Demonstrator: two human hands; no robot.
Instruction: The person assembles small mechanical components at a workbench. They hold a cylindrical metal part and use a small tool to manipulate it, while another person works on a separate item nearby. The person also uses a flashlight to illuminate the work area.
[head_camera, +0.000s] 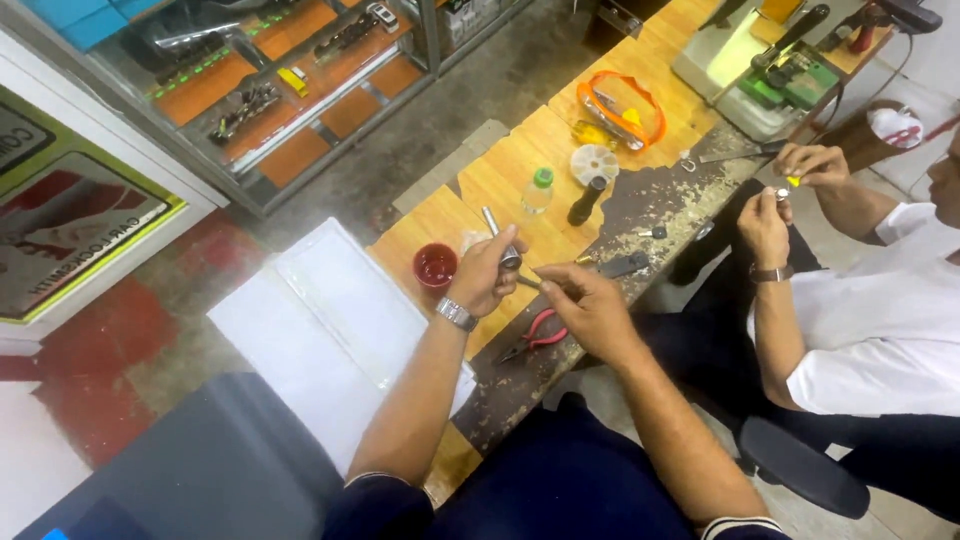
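The metal cylinder sits right in the middle of the frame, gripped in the left hand, which is curled around it over the wooden workbench. The right hand is pinched on a thin tool that points at the cylinder's end, so both hands are basically touching the same spot. Just below them lie red-handled pliers, and a small red cup sits just left of the left hand. Further up the bench there's a clear bottle with a green cap, a dark bottle and an orange strap. At the right of the frame another person's hands hold something small. A white sheet lies lower left.
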